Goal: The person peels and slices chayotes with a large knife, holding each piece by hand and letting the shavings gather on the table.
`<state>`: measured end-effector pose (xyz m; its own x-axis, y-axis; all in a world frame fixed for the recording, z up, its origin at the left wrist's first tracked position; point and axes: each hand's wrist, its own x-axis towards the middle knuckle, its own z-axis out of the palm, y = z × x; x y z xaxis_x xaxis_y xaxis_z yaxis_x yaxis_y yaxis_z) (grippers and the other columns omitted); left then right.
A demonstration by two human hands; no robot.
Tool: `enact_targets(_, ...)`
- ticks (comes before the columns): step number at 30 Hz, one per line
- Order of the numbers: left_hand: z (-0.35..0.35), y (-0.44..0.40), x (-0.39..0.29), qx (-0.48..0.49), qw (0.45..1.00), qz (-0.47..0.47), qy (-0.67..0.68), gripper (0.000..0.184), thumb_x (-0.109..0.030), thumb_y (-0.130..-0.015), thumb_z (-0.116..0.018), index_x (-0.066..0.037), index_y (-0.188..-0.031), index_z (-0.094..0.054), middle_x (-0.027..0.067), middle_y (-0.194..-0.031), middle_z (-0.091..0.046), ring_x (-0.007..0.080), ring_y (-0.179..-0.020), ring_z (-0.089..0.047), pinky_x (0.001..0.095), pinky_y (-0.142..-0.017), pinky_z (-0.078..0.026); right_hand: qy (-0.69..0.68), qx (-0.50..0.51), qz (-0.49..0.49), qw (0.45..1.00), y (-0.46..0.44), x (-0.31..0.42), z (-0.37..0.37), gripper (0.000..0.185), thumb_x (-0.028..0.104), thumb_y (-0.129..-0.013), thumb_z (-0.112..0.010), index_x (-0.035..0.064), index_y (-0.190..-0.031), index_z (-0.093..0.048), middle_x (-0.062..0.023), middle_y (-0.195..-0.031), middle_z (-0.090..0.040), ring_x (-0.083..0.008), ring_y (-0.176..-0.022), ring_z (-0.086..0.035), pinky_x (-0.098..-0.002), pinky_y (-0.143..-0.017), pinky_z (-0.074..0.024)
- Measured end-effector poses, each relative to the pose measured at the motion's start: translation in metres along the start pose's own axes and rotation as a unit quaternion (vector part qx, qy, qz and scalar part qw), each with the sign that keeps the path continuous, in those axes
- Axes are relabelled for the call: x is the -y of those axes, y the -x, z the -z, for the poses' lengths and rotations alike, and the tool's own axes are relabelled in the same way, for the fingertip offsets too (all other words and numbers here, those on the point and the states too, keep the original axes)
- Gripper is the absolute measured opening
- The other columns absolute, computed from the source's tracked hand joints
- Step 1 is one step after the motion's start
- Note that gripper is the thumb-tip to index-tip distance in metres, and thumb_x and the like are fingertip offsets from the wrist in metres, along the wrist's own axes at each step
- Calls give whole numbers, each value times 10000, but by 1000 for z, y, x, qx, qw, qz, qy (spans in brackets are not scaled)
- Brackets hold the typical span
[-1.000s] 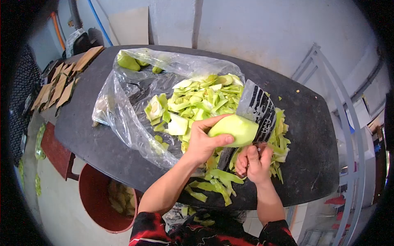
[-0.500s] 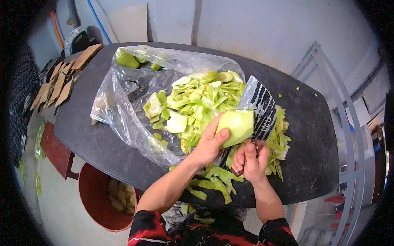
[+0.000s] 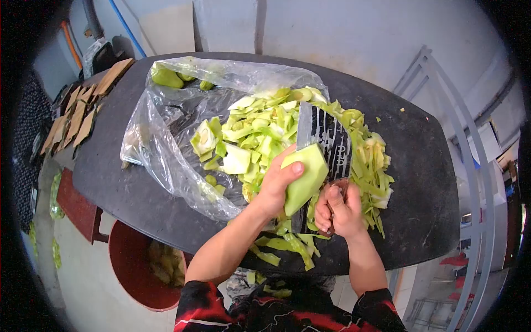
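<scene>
My left hand (image 3: 279, 181) is closed around a peeled pale green fruit (image 3: 306, 177), thumb on its near face. My right hand (image 3: 338, 210) grips the handle of a broad cleaver (image 3: 326, 135), its black blade marked with pale lettering and a bare silver edge. That blade rises beside the fruit's upper end, partly covered by it; whether the edge touches the fruit I cannot tell. Beyond both hands is a heap of cut green pieces (image 3: 260, 130) on a clear plastic bag (image 3: 160, 146). Long green peelings (image 3: 293, 246) lie under my wrists, and more peelings (image 3: 368, 160) lie right of the blade.
Whole green fruits (image 3: 167, 76) sit at the bag's far left end. The dark table (image 3: 420, 182) has a curved edge. Below its left front edge stands a red-brown bucket (image 3: 124, 265) holding pale brownish pieces. A grey metal railing (image 3: 475, 149) runs along the right.
The cleaver has swung left and its blade is more upright. The fruit has tilted in my left hand, its lower end now pointing down. My right hand has moved only slightly.
</scene>
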<state>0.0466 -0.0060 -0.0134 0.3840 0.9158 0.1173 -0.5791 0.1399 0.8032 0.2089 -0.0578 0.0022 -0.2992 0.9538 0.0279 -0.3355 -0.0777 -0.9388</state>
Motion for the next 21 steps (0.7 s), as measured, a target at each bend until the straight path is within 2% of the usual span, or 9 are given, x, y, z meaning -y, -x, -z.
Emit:
enact_targets(3, -2, 1, 1, -10, 1000, -7, 2, 772, -597, -741, -678, -44, -1241, -481, 79, -1016, -590, 176, -888, -597, 317, -768, -517, 1, 26, 5, 1000, -1, -3, 3, 453, 345, -1001, -535, 38, -690, -416, -34, -528, -448, -124, -403, -460, -282, -371, -389)
enact_targets(7, -1, 2, 9, -20, 1000, -19, 6, 785, -613, -745, -664, -51, -1260, -474, 84, -1040, -585, 182, -916, -594, 326, -793, -513, -11, -1, 4, 1000, -1, -12, -3, 455, 342, -1001, -536, 38, -687, -410, -32, -516, -440, -130, -398, -460, -287, -368, -392)
enact_targets(9, -4, 4, 13, -63, 997, -48, 10, 802, -624, -750, -651, -59, -1286, -459, 92, -1063, -575, 186, -941, -583, 335, -818, -504, -19, -6, 7, 1000, -1, -13, -5, 454, 343, -1001, -536, 38, -690, -411, -31, -514, -436, -132, -397, -460, -289, -368, -391)
enact_targets(13, -5, 2, 10, -50, 998, -40, 10, 816, -629, -756, -642, -66, -1312, -440, 101, -1085, -568, 190, -965, -574, 342, -840, -494, -19, -8, -11, 1000, -1, -10, -4, 448, 354, -995, -547, 41, -704, -410, -25, -516, -426, -132, -396, -455, -289, -366, -387)
enact_targets(19, -4, 6, 7, -37, 999, -35, -8, 752, -605, -778, -634, -50, -1260, -473, 105, -1049, -582, 188, -919, -589, 326, -786, -502, 17, 6, -38, 999, 0, -4, 3, 426, 361, -987, -561, 51, -743, -399, -20, -518, -419, -125, -393, -441, -290, -360, -373)
enact_targets(21, 2, 8, 11, 10, 1000, 7, 10, 548, -409, -877, -625, -40, -1262, -496, 53, -1007, -615, 124, -874, -585, 264, -760, -486, 29, 13, -42, 999, 1, -1, 7, 419, 362, -985, -564, 53, -757, -396, -19, -521, -418, -123, -395, -439, -291, -358, -371)
